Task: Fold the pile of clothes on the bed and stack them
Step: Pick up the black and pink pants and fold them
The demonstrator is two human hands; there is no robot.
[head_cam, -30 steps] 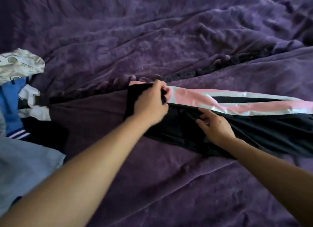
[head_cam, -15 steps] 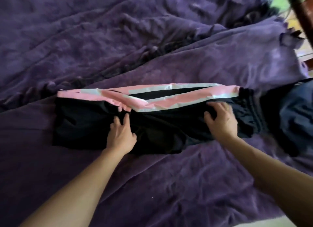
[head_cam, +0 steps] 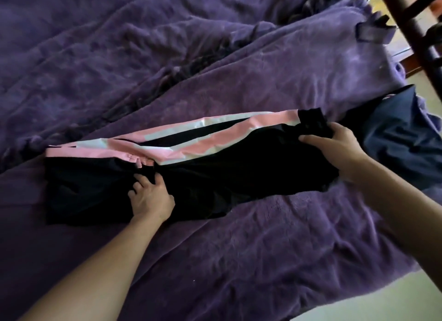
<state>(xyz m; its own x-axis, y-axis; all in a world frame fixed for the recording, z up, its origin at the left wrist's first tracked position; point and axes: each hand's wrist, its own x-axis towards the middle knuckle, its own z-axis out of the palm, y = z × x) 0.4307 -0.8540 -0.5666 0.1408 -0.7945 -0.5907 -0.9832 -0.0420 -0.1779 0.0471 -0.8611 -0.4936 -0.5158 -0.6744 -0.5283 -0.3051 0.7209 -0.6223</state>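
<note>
Pressed the left hand (head_cam: 151,198), fingers spread, on the middle of the black trousers (head_cam: 215,184) stretched across the purple blanket (head_cam: 239,261); clutched their bunched right end in the right hand (head_cam: 334,146), beside a navy garment (head_cam: 394,139).

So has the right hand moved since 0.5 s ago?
Yes. The right hand slid right along the pants toward the navy garment and now grips the pants' end.
</note>
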